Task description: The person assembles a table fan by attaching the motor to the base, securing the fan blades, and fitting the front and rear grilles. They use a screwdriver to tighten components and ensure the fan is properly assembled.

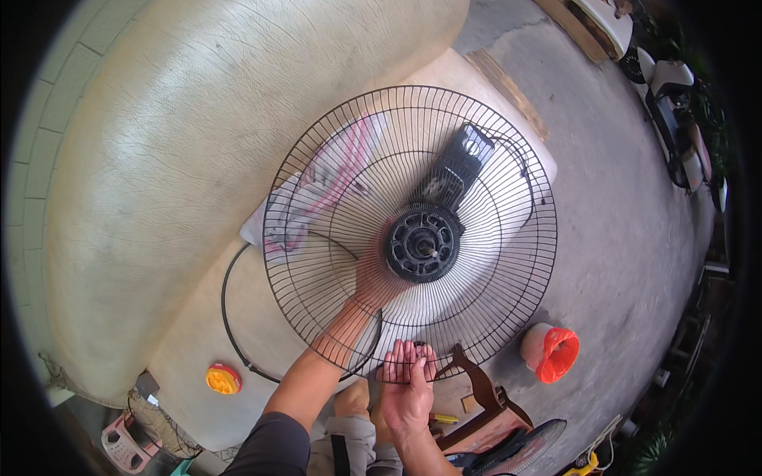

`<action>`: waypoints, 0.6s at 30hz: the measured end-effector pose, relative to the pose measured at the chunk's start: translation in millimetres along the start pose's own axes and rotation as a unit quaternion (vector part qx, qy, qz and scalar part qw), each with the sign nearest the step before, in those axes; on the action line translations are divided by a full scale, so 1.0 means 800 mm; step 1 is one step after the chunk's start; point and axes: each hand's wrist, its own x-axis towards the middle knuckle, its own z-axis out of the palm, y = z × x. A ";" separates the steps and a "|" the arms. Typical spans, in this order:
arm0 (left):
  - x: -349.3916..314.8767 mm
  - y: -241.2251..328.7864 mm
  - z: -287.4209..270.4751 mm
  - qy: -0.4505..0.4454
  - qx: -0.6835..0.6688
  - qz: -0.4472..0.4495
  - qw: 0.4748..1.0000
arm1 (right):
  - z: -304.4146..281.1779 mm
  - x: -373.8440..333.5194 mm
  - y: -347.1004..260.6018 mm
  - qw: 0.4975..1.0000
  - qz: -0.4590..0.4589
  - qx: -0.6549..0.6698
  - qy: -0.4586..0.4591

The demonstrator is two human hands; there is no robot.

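Observation:
A black wire fan grille [500,289] fills the middle of the head view. Behind its wires are the round black motor hub [421,243], with a metal shaft at its centre, and the black control base [468,151]. My left hand [376,274] reaches behind the grille and grips the fan by the motor; the hub hides most of its fingers. At the grille's near edge, my right hand [408,389] is palm up. Its fingers lie behind the wires and its thumb is at the front of the rim. A small dark piece [419,344] shows at these fingertips.
The fan lies on a cream leather sofa [194,329], beside a crumpled printed cloth [333,174] and a black cable [226,297]. A yellow-and-red round object [224,379] is at left. At right, a red-lined bin [553,355] stands on concrete, near a brown wooden piece [484,424].

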 end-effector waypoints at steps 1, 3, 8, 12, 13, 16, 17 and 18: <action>-0.001 -0.005 0.004 0.008 0.007 0.016 1.000 | 0.001 -0.001 0.004 1.000 0.006 -0.003 -0.008; 0.003 -0.003 0.002 0.006 -0.015 0.021 1.000 | 0.000 -0.001 0.011 1.000 0.017 -0.014 -0.022; -0.011 -0.033 0.037 -0.006 -0.263 -0.056 0.963 | 0.007 -0.018 0.035 0.992 0.057 -0.110 -0.022; -0.005 -0.002 0.001 -0.018 -0.195 -0.039 0.980 | -0.011 -0.026 0.030 0.979 0.080 -0.175 -0.066; -0.006 -0.005 -0.003 -0.025 -0.203 -0.043 0.978 | -0.020 -0.026 0.028 0.975 0.093 -0.182 -0.084; 0.001 -0.004 -0.015 -0.057 -0.099 0.000 0.993 | -0.033 -0.019 0.013 0.964 0.079 -0.227 -0.117; 0.002 -0.002 -0.023 -0.054 -0.063 0.005 0.997 | -0.038 -0.016 0.007 0.964 0.076 -0.221 -0.125; 0.007 0.007 -0.020 -0.045 -0.093 -0.011 0.995 | -0.045 -0.009 0.000 0.968 0.060 -0.208 -0.124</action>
